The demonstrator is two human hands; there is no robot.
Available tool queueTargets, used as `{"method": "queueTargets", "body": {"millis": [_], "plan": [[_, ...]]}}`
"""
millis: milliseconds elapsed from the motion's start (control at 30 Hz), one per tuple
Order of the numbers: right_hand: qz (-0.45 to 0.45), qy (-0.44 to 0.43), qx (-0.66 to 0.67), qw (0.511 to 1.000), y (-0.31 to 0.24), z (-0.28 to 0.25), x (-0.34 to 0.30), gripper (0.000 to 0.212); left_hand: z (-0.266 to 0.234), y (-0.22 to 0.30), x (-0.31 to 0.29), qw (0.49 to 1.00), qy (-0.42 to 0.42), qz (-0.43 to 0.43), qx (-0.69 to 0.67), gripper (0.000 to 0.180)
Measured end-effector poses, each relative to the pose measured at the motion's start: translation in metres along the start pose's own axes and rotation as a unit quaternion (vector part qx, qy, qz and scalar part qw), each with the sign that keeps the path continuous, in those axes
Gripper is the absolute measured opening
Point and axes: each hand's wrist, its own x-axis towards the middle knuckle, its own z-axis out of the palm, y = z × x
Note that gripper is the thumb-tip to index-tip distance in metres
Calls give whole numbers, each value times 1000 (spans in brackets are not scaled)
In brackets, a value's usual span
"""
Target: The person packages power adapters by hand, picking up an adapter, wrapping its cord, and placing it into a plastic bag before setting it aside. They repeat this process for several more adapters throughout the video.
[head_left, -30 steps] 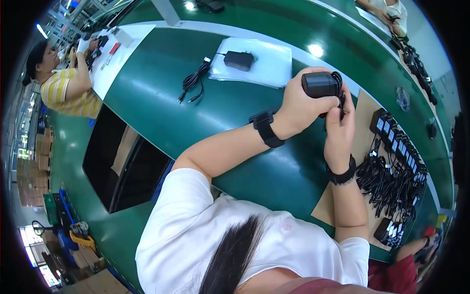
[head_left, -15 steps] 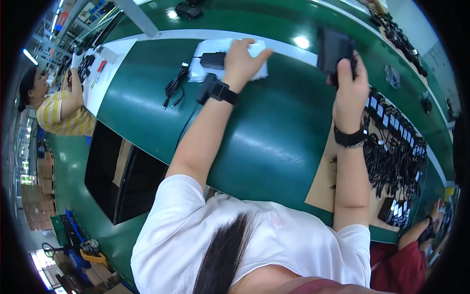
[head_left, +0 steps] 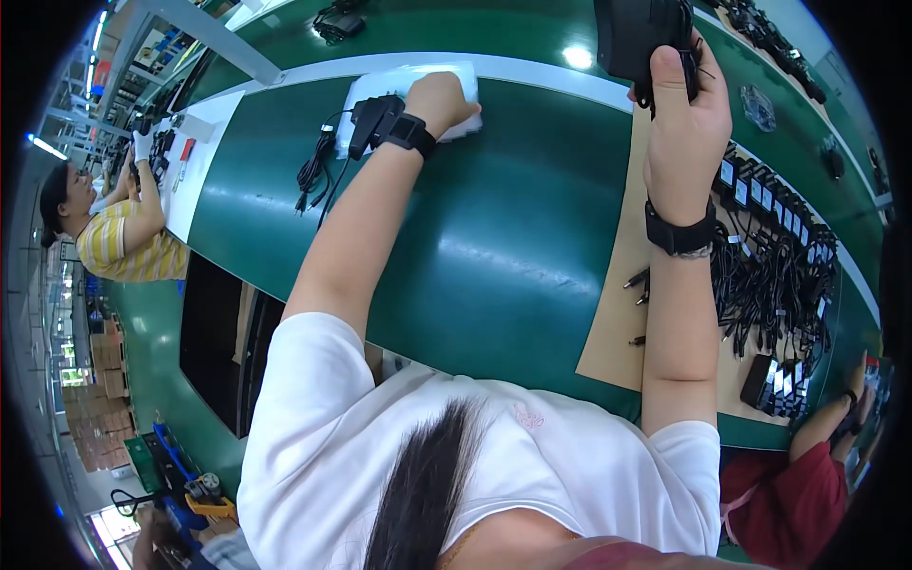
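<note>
My right hand [head_left: 686,128] is raised over the far right of the bench, gripping a black power adapter [head_left: 632,43] with its bundled cord. The thumb lies across its near side. On the left, my left hand [head_left: 443,103] is closed at the right part of a pile of clear plastic bags [head_left: 408,78]; its fingertips are mostly hidden beneath it. Another black adapter [head_left: 382,104] rests on the bags, partly hidden by my wrist strap and the black device on it. Its coiled black cord [head_left: 313,176] lies on the green bench beside the bags.
Rows of black adapters with tangled cords [head_left: 774,275] lie on a brown cardboard sheet [head_left: 613,332] at the right. A white ledge [head_left: 532,85] crosses the far side. A person in a striped shirt [head_left: 133,233] works at the left, another in red [head_left: 788,503] at the lower right.
My right hand has lifted the adapter farther up. The left hand's spread fingers have curled down onto the plastic bags. The whole view has shifted slightly.
</note>
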Motion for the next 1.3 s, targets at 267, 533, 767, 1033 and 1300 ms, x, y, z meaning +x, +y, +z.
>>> {"method": "queueTargets", "body": {"millis": [267,533,767,1033,1300], "plan": [[-11,-2,15,1000,0,-2,2,43,-1,-16,14,999,-17,-39,-27,20],[25,2,35,999,4,-3,6,39,-11,-63,8,717,-69,-223,-657,19],[357,-18,189,915,17,-3,2,28,-12,-46,-17,620,-27,-168,-766,10],[479,-45,321,816,73,15,-28,35,-6,54,-77,872,49,19,-487,30],[278,-33,60,958,90,15,-29,27,3,36,-62,848,70,-6,-525,22]]}}
